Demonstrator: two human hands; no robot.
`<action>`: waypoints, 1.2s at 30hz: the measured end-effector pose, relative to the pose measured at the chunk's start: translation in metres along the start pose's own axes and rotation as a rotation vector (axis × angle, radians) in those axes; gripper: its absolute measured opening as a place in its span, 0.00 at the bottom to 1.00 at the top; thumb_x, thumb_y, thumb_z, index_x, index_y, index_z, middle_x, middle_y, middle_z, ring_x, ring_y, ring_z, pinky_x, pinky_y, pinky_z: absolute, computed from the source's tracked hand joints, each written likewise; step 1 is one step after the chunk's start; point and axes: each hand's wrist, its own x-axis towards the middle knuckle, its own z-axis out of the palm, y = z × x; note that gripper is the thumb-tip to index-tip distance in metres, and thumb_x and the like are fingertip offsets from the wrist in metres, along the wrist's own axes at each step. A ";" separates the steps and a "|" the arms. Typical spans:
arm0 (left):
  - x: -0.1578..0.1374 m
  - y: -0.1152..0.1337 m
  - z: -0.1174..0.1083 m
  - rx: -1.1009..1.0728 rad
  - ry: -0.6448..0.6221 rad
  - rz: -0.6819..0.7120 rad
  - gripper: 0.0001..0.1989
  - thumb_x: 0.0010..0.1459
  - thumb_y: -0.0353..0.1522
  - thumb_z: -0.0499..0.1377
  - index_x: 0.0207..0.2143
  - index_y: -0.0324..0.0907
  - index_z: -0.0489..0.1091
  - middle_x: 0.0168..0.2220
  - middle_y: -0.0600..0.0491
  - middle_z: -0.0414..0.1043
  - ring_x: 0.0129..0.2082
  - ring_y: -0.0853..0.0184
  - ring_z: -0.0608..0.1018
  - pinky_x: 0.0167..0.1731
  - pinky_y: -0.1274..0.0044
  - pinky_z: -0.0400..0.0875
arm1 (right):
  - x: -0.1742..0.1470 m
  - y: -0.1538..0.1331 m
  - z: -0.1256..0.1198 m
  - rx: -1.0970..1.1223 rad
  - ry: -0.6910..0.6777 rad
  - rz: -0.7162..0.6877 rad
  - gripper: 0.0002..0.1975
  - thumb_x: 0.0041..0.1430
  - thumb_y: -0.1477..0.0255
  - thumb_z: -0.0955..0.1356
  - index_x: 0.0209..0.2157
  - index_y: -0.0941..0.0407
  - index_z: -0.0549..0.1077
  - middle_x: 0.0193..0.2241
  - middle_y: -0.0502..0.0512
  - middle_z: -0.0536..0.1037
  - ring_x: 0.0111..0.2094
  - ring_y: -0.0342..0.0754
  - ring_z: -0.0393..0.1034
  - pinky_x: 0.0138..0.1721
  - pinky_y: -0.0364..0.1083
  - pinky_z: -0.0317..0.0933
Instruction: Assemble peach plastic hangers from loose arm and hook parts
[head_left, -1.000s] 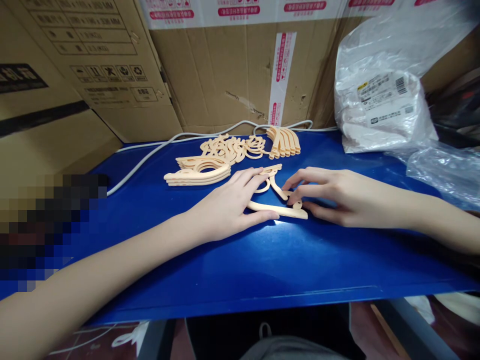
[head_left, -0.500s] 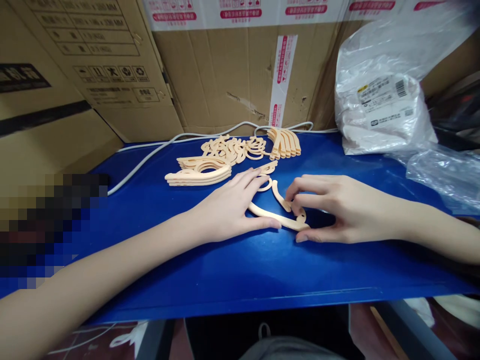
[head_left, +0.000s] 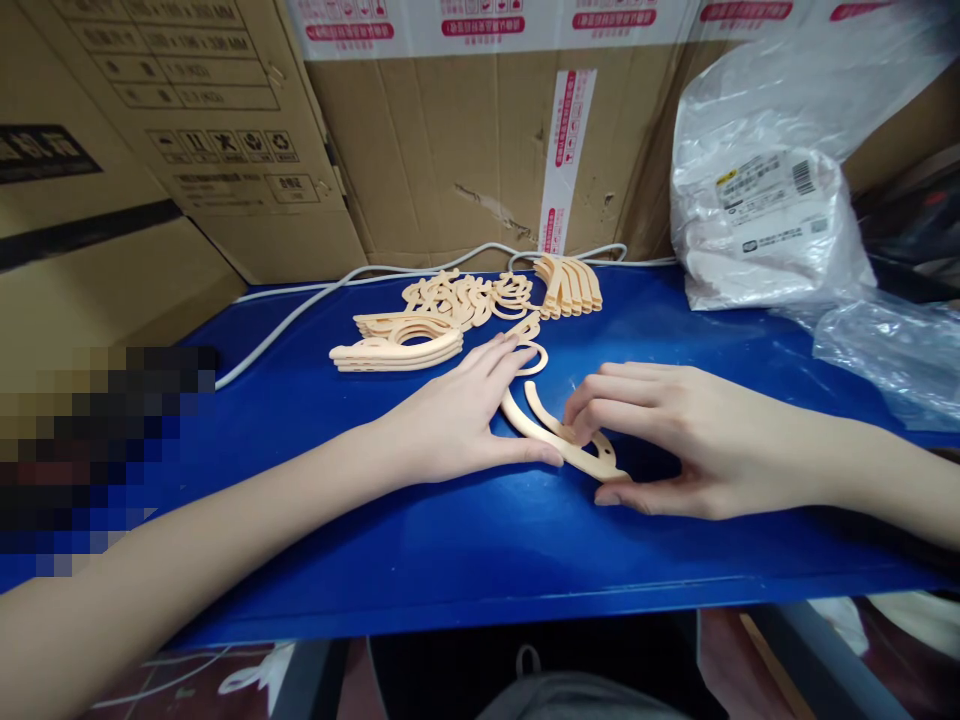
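Note:
A beige folding clothes hanger lies on the blue tabletop between my two hands. My left hand grips its left part, fingers over the far side and thumb along the near edge. My fingers hide some of it, while a ring-shaped part shows just past the fingertips. My right hand pinches the right end, with bent fingers on a loose-looking curved strip and the thumb at the near tip. Whether the strip is joined to the hanger cannot be made out.
Stacked hanger bodies lie left of my hands. Behind are a heap of small beige parts and a row of curved arms. A white cable runs along the back before cardboard boxes. A plastic bag stands back right.
The hanger's right end has swung toward me along with my right hand. The curved strip has shifted left and nearer, closer against the hanger's long edge. My left hand has stayed nearly in place.

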 end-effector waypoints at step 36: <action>-0.001 0.002 -0.002 0.044 0.062 0.162 0.27 0.65 0.43 0.54 0.61 0.40 0.57 0.61 0.44 0.62 0.61 0.59 0.64 0.59 0.65 0.62 | -0.002 0.024 0.004 -0.150 0.041 0.026 0.11 0.63 0.79 0.59 0.42 0.58 0.70 0.39 0.59 0.75 0.41 0.53 0.65 0.42 0.51 0.57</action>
